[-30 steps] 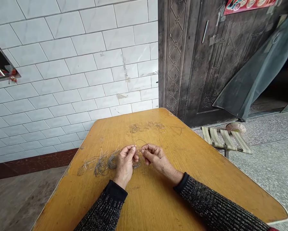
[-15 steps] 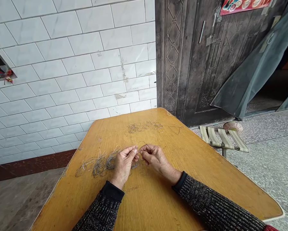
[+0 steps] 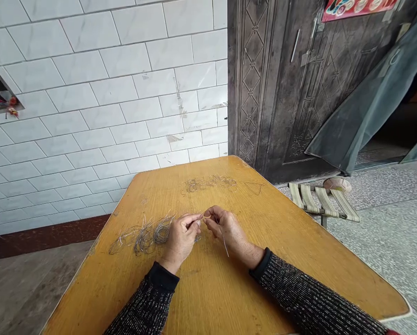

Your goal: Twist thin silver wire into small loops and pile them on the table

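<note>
Over the wooden table point(image 3: 215, 288) my two hands meet, fingertips nearly touching. My left hand point(image 3: 181, 236) is closed in a pinch on a thin wire. My right hand point(image 3: 227, 228) also pinches this wire point(image 3: 225, 244), whose straight free end hangs down across the back of that hand. Just left of my left hand lie grey wire coils point(image 3: 144, 239), partly hidden behind it. Farther back on the table is a row of thin wire loops point(image 3: 210, 183).
A bent wire triangle point(image 3: 254, 188) lies near the table's right edge. Beyond that edge stands a folding stool point(image 3: 323, 201) with striped straps, a ball point(image 3: 338, 184) behind it. A tiled wall point(image 3: 131, 102) and a dark carved door point(image 3: 281, 93) border the far side.
The wire's loose end has swung from an arc above my fingers to hanging down over my right hand. Both hands stay in nearly the same place, still pinching.
</note>
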The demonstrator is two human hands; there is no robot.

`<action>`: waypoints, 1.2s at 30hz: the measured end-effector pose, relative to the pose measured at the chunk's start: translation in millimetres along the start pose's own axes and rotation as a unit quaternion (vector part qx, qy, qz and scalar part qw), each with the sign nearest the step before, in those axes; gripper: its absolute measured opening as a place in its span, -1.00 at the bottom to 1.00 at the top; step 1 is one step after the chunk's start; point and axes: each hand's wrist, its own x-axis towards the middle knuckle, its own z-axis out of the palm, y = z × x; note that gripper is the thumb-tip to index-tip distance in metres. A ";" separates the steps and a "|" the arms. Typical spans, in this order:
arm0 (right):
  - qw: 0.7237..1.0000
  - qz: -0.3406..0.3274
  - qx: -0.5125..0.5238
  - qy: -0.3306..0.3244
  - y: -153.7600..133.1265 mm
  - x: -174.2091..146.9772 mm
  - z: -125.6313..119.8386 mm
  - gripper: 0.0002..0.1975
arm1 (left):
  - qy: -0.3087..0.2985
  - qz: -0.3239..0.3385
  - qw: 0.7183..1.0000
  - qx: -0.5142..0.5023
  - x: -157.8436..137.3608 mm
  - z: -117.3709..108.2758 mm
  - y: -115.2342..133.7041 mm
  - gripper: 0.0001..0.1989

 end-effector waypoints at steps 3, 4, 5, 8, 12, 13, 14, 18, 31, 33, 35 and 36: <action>1.000 -0.001 0.008 -0.018 2.7 0.6 0.9 -0.96 | -0.003 -0.002 1.000 0.003 -0.4 0.4 -2.2 -0.87; 1.000 -0.001 0.011 -0.022 2.8 0.5 1.1 -0.95 | -0.001 -0.010 1.000 -0.001 -0.2 0.6 -4.0 -0.88; 1.000 -0.002 0.013 -0.026 2.5 0.4 1.4 -0.94 | 0.005 -0.022 1.000 -0.008 0.0 0.9 -6.1 -0.88; 1.000 0.004 0.013 -0.027 0.1 -0.4 2.8 -0.92 | 0.031 -0.071 0.996 -0.052 0.6 2.6 -11.2 -0.86; 0.999 0.033 0.038 -0.018 -6.7 -1.7 3.6 -0.94 | 0.040 -0.139 0.975 -0.167 -1.3 5.3 -11.0 -0.79; 0.998 0.036 0.047 -0.015 -8.6 -2.0 3.2 -0.93 | 0.035 -0.153 0.968 -0.198 -2.2 6.0 -10.1 -0.77; 0.998 0.036 0.057 -0.011 -10.3 -2.2 2.7 -0.93 | 0.030 -0.164 0.960 -0.226 -3.1 6.6 -9.3 -0.76; 0.996 0.023 0.090 -0.002 -13.2 -2.5 1.0 -0.88 | 0.008 -0.199 0.935 -0.293 -5.7 8.3 -9.3 -0.76; 0.994 -0.018 0.099 -0.047 -5.0 -3.8 3.7 -0.80 | 0.070 -0.117 0.976 -0.168 -4.3 7.7 -7.8 -0.82; 0.988 0.008 0.142 -0.053 -6.4 -2.3 3.4 -0.76 | 0.068 -0.115 0.977 -0.164 -4.8 7.4 -7.1 -0.83; 0.979 0.039 0.192 -0.062 -8.3 -0.9 3.3 -0.75 | 0.054 -0.119 0.975 -0.178 -5.4 6.7 -7.1 -0.84; 0.973 0.051 0.212 -0.071 -9.2 -0.5 3.5 -0.74 | 0.046 -0.121 0.974 -0.186 -5.5 6.4 -7.2 -0.84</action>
